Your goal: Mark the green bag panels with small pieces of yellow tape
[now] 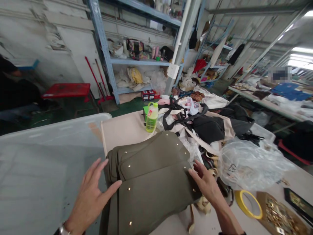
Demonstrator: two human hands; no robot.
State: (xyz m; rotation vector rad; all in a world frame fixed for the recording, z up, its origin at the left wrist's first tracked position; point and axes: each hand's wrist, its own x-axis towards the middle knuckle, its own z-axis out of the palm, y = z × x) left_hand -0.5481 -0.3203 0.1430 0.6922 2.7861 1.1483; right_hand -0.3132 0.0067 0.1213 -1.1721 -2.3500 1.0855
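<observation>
Several olive-green, leather-like panels [156, 192] with gold-coloured studs lie in an overlapping stack on the table in front of me. At the left edge of the stack is my left hand [91, 192], fingers spread, with its thumb over the front panel's edge. My right hand [205, 182] is at the right edge, its fingers apart near the studs; whether the fingertips press on the panel, I cannot tell. Neither hand grips anything. Behind the stack stands a bottle of yellow-green liquid [151, 119].
A large grey-white plastic bin [49, 130] borders the table on the left. Black bags and straps [207, 127], a clear plastic bag [251, 163], yellow tape [248, 204] and a box of metal fittings [281, 213] crowd the right. Blue shelving [105, 49] stands behind. A person [14, 88] is far left.
</observation>
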